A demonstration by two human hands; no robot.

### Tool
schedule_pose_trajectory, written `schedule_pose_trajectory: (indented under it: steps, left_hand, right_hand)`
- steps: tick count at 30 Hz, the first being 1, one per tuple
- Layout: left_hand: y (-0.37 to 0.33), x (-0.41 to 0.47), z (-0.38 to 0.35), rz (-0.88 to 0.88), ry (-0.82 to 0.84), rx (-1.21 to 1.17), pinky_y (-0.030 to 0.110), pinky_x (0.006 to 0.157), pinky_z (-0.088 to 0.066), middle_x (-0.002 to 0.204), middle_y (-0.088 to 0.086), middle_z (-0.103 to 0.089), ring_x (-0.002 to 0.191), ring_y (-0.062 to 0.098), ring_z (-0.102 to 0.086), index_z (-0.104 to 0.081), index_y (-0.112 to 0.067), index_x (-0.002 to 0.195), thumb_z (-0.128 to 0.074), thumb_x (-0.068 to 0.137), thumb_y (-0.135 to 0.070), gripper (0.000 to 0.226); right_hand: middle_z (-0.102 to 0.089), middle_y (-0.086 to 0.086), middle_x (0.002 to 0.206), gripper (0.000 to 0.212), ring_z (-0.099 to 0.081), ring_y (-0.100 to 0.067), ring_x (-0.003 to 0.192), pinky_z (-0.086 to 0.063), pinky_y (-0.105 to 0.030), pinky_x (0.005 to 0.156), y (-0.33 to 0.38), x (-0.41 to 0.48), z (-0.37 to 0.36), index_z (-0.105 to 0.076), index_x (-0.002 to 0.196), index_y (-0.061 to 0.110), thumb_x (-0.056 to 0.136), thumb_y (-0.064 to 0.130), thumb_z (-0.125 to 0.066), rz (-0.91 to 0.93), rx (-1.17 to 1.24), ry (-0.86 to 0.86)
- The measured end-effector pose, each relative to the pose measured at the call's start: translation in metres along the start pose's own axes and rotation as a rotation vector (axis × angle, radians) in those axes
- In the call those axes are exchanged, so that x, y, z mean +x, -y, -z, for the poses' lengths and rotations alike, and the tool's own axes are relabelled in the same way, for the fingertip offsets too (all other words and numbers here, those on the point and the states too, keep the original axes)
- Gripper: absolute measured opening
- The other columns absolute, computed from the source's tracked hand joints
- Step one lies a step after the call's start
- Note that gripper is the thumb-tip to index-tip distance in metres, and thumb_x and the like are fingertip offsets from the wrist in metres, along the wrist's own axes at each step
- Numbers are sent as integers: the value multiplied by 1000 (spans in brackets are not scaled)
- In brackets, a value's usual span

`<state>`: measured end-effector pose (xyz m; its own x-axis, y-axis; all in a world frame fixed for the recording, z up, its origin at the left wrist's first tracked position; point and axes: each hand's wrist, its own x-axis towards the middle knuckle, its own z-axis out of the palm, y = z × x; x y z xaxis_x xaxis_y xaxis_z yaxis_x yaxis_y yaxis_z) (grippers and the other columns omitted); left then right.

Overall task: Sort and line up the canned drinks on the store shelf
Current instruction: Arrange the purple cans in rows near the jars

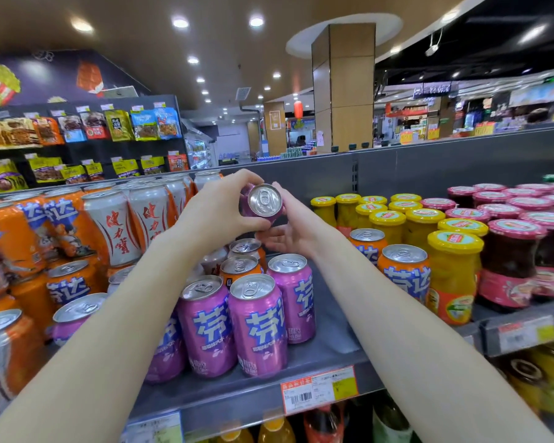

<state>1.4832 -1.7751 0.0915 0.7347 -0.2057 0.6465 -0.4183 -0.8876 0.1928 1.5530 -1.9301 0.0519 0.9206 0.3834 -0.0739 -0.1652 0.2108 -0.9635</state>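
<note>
**Inspector:** Where is the can?

**Operator:** I hold the purple can (264, 202) raised above the shelf (328, 343). It lies tipped, with its long axis pointing at me and its lid facing the camera. My left hand (218, 212) wraps it, thumb under, fingers over.

**Inspector:** And the other?

**Operator:** My right hand (290, 230) lies flat against the can's right side and grips nothing. The purple row (258, 324) stands directly below. In my judgement the can needs turning upright first.

Grey store shelf (330, 330), purple cans (258, 324) at its front edge, orange cans (403, 276) beside them — yellow-lidded jars (451, 276), pink-lidded jars (509, 263) further right
</note>
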Motion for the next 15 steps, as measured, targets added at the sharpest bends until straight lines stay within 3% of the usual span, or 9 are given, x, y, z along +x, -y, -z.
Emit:
schedule_pose_trajectory:
  steps: [4,8,11,13,15]
  left_hand:
    - [-10,3,1,-51,-13,-44,27,84,-53,113,-12,-69,97,8,-65,-59,-30,128,-87,71,-41,64]
    - [-14,3,2,-39,-49,-100,14,75,-47,106,-15,-66,92,6,-65,-58,-29,130,-86,74,-41,63]
    - [-16,4,5,-8,-73,-145,5,67,-41,99,-23,-60,89,-5,-62,-59,-29,129,-85,76,-38,59]
    - [-18,5,7,-4,-78,-166,7,68,-42,99,-22,-61,90,-7,-61,-60,-28,130,-85,77,-37,59]
    - [-20,7,9,-7,-81,-184,10,71,-45,102,-17,-63,92,-2,-63,-60,-26,131,-85,78,-36,60]
  right_hand:
    - [-75,-17,84,77,-71,-24,76,-54,-32,74,4,-11,7,-67,121,18,89,82,-39,32,-145,-31]
    - [-78,-17,93,63,-66,-23,71,-48,-31,65,5,-24,15,-64,123,22,98,68,-30,122,-267,-60]
    - [-79,-14,92,49,-63,-22,73,-47,-34,71,2,-36,14,-67,107,27,102,57,-28,203,-344,-84]
    - [-79,-10,88,46,-63,-19,71,-46,-33,71,0,-44,11,-66,121,26,105,49,-29,288,-407,-114]
    - [-76,-7,83,38,-62,-16,68,-48,-29,62,-1,-46,13,-56,137,31,107,32,-34,419,-448,-143]
